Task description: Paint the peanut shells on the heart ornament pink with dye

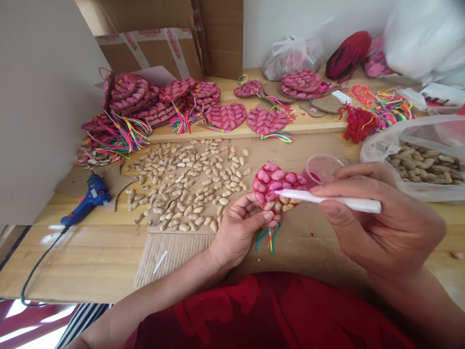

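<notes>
My left hand (241,228) holds a red heart-shaped piece (272,186) by its lower edge, thumb on the front. Peanuts cover the heart: the upper ones are pink, while a few along the bottom are still plain tan. Colored strings hang below it. My right hand (378,218) pinches a white brush-like pen (341,201), whose pink tip touches a peanut near the heart's middle. Just behind the heart and partly hidden by my right fingers is a clear plastic cup (323,167) with pink liquid in it.
Loose peanuts (198,194) spread over cardboard at center left. A blue glue gun (87,198) with a cord lies at the left. Finished pink hearts (225,116) and tassels line the raised board behind. At the right sits a plastic bag (410,189) of peanuts. Cardboard boxes (152,53) stand at the back.
</notes>
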Demonstrator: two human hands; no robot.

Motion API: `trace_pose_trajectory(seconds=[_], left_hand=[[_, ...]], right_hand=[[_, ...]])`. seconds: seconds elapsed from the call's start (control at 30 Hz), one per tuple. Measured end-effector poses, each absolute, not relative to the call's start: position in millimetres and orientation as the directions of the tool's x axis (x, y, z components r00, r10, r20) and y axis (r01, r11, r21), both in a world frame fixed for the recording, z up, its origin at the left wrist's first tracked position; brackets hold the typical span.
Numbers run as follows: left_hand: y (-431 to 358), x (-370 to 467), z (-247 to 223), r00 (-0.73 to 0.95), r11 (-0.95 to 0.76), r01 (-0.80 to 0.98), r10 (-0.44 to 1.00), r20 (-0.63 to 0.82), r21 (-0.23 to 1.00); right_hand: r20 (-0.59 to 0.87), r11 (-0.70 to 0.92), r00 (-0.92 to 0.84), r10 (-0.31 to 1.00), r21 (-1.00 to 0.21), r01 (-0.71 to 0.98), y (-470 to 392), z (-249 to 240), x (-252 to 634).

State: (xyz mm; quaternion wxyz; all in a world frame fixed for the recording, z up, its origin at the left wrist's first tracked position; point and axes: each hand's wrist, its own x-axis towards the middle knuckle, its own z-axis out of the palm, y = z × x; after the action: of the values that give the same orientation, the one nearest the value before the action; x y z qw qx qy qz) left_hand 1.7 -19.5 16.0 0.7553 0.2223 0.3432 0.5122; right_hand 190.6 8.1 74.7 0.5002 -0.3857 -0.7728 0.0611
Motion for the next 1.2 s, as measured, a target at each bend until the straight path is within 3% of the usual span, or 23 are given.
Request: trace_pose_trajectory(seconds=[0.2, 0.63, 1.2], left_hand=[[-19.2, 1.5, 14.7, 0.235, 0.368, -0.627, 0.93, -0.284, 0.686], [-19.2, 0.6, 16.4, 0.239, 0.344, -0.62, 0.939, -0.248, 0.705], [-19.0, 1.4, 17.6, 0.228, 0.354, -0.637, 0.935, -0.271, 0.684]], right_hand=[[0.753, 0.699, -0.122, 0.646, -0.521, 0.49, 7.4, 75.4, 189.4], [0.702, 0.718, -0.281, 0.654, -0.46, 0.523, 6.7, 74.0, 191.0], [0.729, 0.698, -0.234, 0.644, -0.434, 0.569, 9.7, 73.4, 191.7]])
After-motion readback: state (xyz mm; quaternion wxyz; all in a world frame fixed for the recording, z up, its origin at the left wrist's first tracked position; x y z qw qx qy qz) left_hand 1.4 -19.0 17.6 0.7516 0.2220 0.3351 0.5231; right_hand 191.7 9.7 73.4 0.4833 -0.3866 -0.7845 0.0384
